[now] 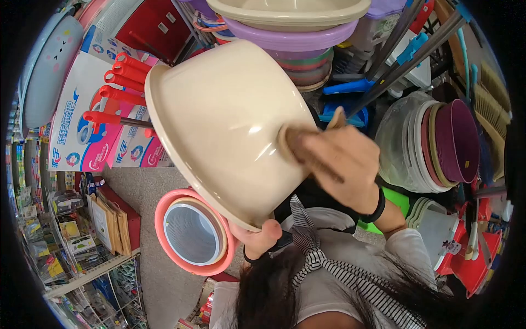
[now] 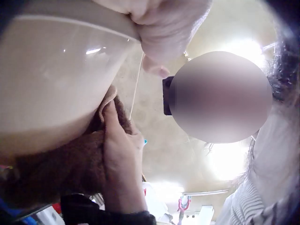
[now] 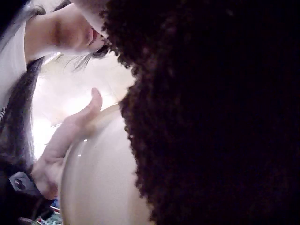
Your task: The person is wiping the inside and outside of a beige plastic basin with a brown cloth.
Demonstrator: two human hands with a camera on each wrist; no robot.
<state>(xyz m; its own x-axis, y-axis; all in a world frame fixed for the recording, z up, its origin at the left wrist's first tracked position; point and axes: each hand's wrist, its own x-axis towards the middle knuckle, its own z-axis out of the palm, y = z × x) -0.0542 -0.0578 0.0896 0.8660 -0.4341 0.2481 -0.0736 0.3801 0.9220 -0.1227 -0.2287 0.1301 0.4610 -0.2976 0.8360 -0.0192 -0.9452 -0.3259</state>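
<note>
A large cream plastic basin (image 1: 230,109) is tilted on its side in front of the person, its outer wall and base showing. At its lower rim the left hand (image 1: 256,241) holds it; in the right wrist view that hand's thumb stands up beside the rim, the fingers hidden behind the basin. The right hand (image 1: 350,164), blurred, grips a brown cloth (image 1: 300,143) against the basin near its base. In the left wrist view, the fluffy cloth (image 2: 61,164) hangs bunched under the right hand (image 2: 123,159). Dark cloth (image 3: 211,122) fills most of the right wrist view.
A pink tub (image 1: 164,233) with nested baskets stands on the floor below. Red-handled tools (image 1: 104,117) and printed boxes (image 1: 82,109) are at left, beside shelves of small goods (image 1: 71,230). Stacked basins (image 1: 290,33) sit ahead; buckets (image 1: 457,142) and brooms (image 1: 490,109) are at right.
</note>
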